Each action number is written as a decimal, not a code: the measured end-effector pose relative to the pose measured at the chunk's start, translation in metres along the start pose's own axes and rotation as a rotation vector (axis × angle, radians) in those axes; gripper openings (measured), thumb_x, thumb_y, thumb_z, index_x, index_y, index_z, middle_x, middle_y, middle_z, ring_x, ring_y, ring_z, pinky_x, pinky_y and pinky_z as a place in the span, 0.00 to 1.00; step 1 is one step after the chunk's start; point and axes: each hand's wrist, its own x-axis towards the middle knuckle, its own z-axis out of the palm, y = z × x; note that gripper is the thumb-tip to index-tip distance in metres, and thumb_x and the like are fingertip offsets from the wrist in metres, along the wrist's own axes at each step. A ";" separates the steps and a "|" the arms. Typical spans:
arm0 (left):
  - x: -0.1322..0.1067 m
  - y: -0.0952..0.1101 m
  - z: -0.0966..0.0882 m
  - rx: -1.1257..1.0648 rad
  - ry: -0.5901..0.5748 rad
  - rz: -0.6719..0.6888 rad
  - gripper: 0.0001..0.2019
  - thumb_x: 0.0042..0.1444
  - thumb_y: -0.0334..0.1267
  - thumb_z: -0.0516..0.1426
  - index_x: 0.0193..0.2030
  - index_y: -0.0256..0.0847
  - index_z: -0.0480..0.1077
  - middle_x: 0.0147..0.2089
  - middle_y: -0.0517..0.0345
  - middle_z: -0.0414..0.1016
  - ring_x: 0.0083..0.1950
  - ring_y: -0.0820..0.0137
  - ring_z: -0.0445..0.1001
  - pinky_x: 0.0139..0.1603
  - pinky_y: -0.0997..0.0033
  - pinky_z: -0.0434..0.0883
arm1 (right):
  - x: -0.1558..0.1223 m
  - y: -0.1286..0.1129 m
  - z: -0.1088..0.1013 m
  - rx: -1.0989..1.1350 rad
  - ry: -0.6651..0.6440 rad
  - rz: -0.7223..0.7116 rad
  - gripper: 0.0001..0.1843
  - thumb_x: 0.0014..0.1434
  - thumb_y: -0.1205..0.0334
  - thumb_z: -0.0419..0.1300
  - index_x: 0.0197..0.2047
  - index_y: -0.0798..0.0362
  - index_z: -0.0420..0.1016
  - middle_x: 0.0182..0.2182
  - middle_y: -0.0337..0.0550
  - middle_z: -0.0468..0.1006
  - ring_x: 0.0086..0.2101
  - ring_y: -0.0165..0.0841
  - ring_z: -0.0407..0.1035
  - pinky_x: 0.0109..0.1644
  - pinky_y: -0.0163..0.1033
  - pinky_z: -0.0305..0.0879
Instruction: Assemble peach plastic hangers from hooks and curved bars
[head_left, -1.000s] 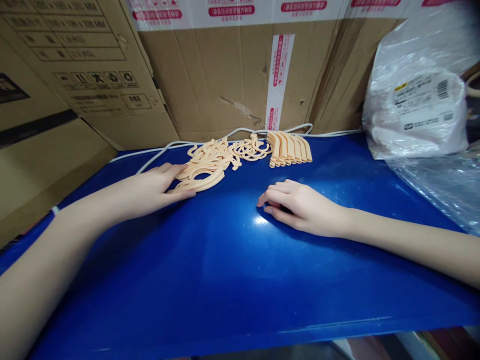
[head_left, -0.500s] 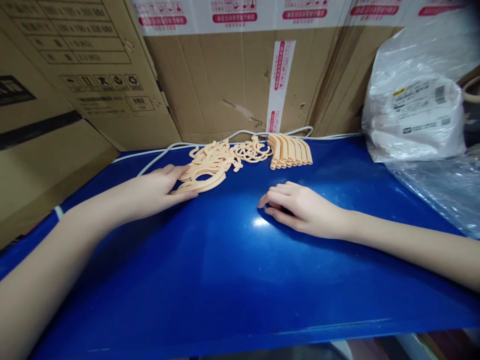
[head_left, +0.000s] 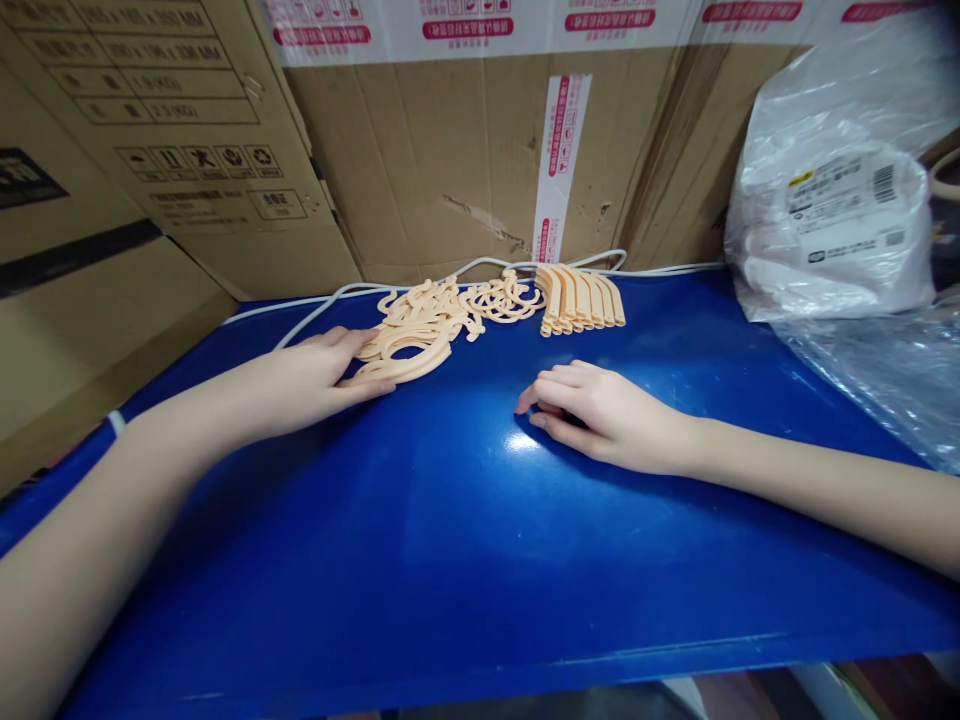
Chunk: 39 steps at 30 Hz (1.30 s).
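Note:
My left hand [head_left: 341, 368] rests at the left end of a stack of curved cream-coloured pieces [head_left: 420, 366]. Its thumb lies along the near side and its fingers reach over the far side, spread apart; no piece is lifted. A heap of small hook-shaped cream pieces [head_left: 427, 305] lies just behind. To its right are thin ring-like pieces [head_left: 506, 300], then a neat row of bent hollow tubes [head_left: 581, 300]. My right hand [head_left: 592, 412] rests on the blue table in front of the tubes, fingers loosely curled, a gap between thumb and forefinger, nothing in it.
Behind the pieces a white cable [head_left: 345, 290] runs along the back of the blue table [head_left: 450, 570]. Cardboard boxes [head_left: 435, 150] wall off the back and left. A clear plastic bag [head_left: 832, 230] with a labelled white package stands at the right back.
The view has shifted very slightly. Both hands and the cream pieces stay where they were.

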 end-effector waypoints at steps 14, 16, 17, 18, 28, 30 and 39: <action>0.001 0.003 0.001 -0.006 -0.012 -0.015 0.43 0.56 0.67 0.41 0.72 0.41 0.44 0.69 0.44 0.56 0.65 0.50 0.63 0.64 0.54 0.59 | 0.000 0.001 0.000 0.004 -0.013 0.006 0.10 0.68 0.63 0.49 0.46 0.54 0.70 0.38 0.45 0.76 0.39 0.35 0.68 0.45 0.41 0.60; 0.001 0.002 0.001 -0.001 -0.017 -0.012 0.43 0.57 0.67 0.41 0.72 0.41 0.46 0.68 0.44 0.57 0.64 0.50 0.63 0.64 0.55 0.59 | -0.001 0.001 0.000 -0.002 -0.010 0.001 0.10 0.68 0.63 0.49 0.46 0.54 0.70 0.39 0.45 0.76 0.39 0.35 0.67 0.45 0.41 0.60; 0.001 0.002 0.001 0.000 -0.016 -0.013 0.43 0.57 0.67 0.41 0.72 0.41 0.46 0.68 0.44 0.57 0.64 0.50 0.64 0.64 0.55 0.59 | -0.001 0.001 0.001 -0.007 -0.006 -0.002 0.10 0.68 0.63 0.49 0.46 0.54 0.70 0.38 0.45 0.76 0.39 0.35 0.67 0.45 0.41 0.60; 0.001 0.001 0.002 0.001 -0.016 -0.011 0.43 0.57 0.67 0.41 0.72 0.41 0.46 0.68 0.44 0.58 0.64 0.50 0.64 0.63 0.54 0.60 | -0.001 0.001 0.001 -0.014 -0.003 -0.005 0.10 0.68 0.63 0.49 0.46 0.54 0.70 0.38 0.45 0.76 0.38 0.35 0.67 0.45 0.41 0.60; 0.001 0.003 0.001 -0.002 -0.019 -0.023 0.43 0.56 0.67 0.41 0.72 0.41 0.46 0.67 0.44 0.58 0.64 0.50 0.64 0.63 0.55 0.60 | -0.001 0.001 0.002 -0.016 -0.014 0.000 0.10 0.68 0.63 0.48 0.46 0.54 0.70 0.39 0.45 0.76 0.39 0.35 0.68 0.45 0.41 0.60; 0.000 0.004 0.001 -0.003 -0.022 -0.029 0.44 0.56 0.68 0.40 0.72 0.41 0.46 0.67 0.45 0.58 0.63 0.50 0.64 0.63 0.55 0.60 | -0.001 0.001 0.002 -0.014 -0.011 -0.004 0.10 0.68 0.63 0.48 0.46 0.54 0.70 0.39 0.45 0.76 0.39 0.35 0.68 0.45 0.41 0.60; 0.000 0.004 0.001 0.004 -0.027 -0.025 0.44 0.56 0.66 0.41 0.72 0.40 0.46 0.69 0.45 0.56 0.64 0.50 0.63 0.63 0.55 0.61 | -0.001 0.001 0.001 -0.012 -0.015 -0.001 0.10 0.68 0.63 0.49 0.46 0.54 0.70 0.39 0.45 0.76 0.39 0.35 0.68 0.45 0.41 0.60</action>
